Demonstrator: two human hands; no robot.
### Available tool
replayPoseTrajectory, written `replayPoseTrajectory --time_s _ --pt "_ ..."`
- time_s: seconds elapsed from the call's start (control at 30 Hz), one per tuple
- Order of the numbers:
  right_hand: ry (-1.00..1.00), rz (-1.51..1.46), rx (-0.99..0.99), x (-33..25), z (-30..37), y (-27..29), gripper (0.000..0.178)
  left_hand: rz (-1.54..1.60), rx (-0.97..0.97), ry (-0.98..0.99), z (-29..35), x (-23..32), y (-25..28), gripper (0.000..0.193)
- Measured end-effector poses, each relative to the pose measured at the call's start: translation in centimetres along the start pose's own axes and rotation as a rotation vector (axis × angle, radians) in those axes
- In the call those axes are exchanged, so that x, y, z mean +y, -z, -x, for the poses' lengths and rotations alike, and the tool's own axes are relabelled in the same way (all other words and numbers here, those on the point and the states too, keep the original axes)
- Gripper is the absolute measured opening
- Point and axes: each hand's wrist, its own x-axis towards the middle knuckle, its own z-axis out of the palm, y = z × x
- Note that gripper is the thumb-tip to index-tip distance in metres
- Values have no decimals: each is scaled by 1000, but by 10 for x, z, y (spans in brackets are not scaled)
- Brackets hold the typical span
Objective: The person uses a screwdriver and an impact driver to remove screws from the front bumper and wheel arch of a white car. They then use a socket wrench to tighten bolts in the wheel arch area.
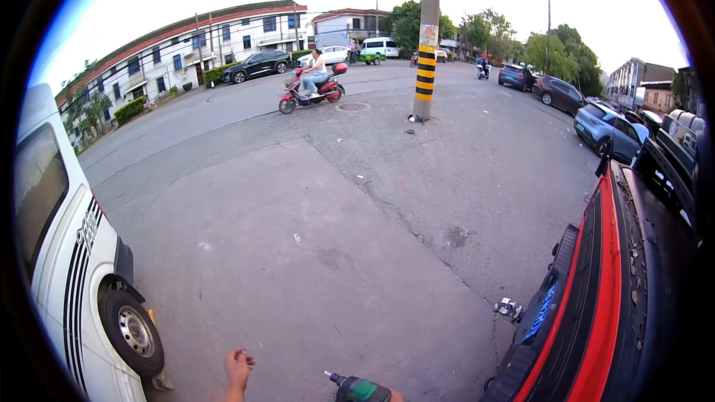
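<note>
My two hands are apart. My left hand is up in front of me with its fingers bent, and I cannot tell if there is something small in it. My right hand is at the back end of a green and black drill. I can only see a bit of that hand, because the rest is below the edge, but it seems to be wrapped around the drill. The drill's shiny tip points left, toward my other hand. The gray ground is under both.

On my left is a white van with black stripes. Its wheel is near my left hand, and a small block sits by the bottom of the tire. On my right is a big red and black truck with a blue plate. A silver thing is just beside it.

Further off, a little scrap lies on the ground. Then there is a tall pole with yellow and black bands. To the left of it, a person sits on a red scooter. Blue and dark cars stand in a row on the right. Far back is a long white building, and there are green trees too.
</note>
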Motion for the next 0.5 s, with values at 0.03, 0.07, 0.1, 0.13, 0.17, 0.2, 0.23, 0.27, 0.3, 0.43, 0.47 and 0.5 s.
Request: replayPoseTrajectory --time_s 0.03,0.07,0.1,0.13,0.17,0.2,0.23,0.27,0.3,0.43,0.47,0.5 --pt "-12 68 -5 6 -47 11 59 18 -89 49 -18 -35 -20 19" --pt "9 -54 80 -14 -87 28 59 -172 -153 207 -40 -64 -50 31" --pt "-67 -66 65 -34 -132 53 58 -114 -290 135 -30 -111 -67 38" --pt "-139 -49 67 -51 -169 84 57 -276 -386 382 -21 -122 -89 43" --pt "-207 -12 84 -71 -208 114 56 -301 -523 475 -3 -139 -113 47" --pt "-149 76 173 -96 -259 146 51 -415 -577 612 13 -134 -137 46" --pt "-124 126 182 -84 -298 172 50 -499 -598 725 19 -117 -158 45" --pt "-97 171 205 -58 -332 198 49 -559 -613 795 11 -101 -185 44" --pt "-69 244 237 -44 -381 227 48 -588 -651 851 -2 -88 -226 43" --pt "-169 -17 321 -72 -548 337 52 -657 -694 907 -134 3 -428 39" --pt "-205 -151 360 -79 -588 366 53 -678 -705 883 -177 31 -488 38" --pt "-232 -267 395 -81 -630 397 54 -683 -717 846 -221 54 -557 37"
